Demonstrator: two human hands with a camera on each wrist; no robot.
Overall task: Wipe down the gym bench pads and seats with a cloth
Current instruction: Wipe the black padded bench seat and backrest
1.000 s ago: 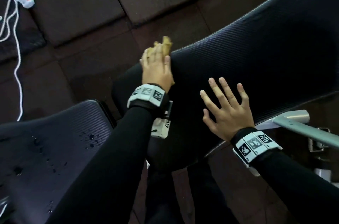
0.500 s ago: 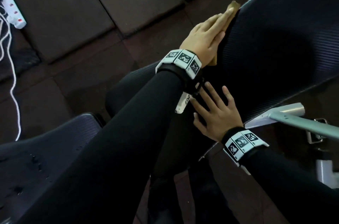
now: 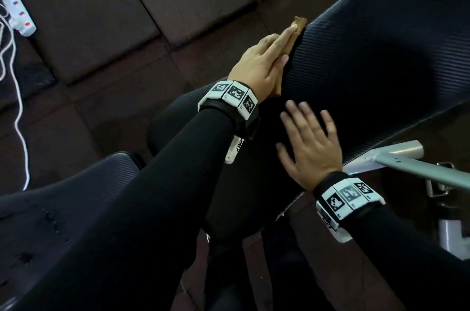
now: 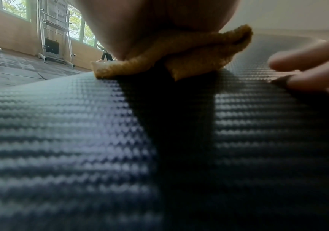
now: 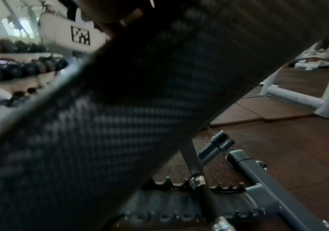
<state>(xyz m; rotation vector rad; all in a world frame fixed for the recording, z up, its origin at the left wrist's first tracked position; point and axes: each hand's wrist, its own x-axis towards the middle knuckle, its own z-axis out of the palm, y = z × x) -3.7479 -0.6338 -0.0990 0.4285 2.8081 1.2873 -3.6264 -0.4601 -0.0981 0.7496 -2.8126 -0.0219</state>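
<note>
The black textured back pad (image 3: 376, 61) of the bench slants up to the right. My left hand (image 3: 264, 61) lies flat with straight fingers along the pad's left edge, pressing a folded tan cloth (image 3: 296, 29) against it; the cloth (image 4: 171, 57) bunches under the palm in the left wrist view. My right hand (image 3: 309, 142) rests spread and flat on the lower part of the pad (image 5: 139, 93), holding nothing. The bench seat (image 3: 76, 209), with dark wet spots, is at lower left.
A grey metal frame bar (image 3: 407, 165) juts out under the pad at right. A white power strip (image 3: 17, 9) with a white cable (image 3: 20, 117) lies on the dark rubber floor tiles at left. A dumbbell rack (image 5: 17, 67) shows in the right wrist view.
My left hand slid the cloth up along the pad's left edge, away from the lower end. The right hand stayed flat on the lower pad, shifting only slightly.
</note>
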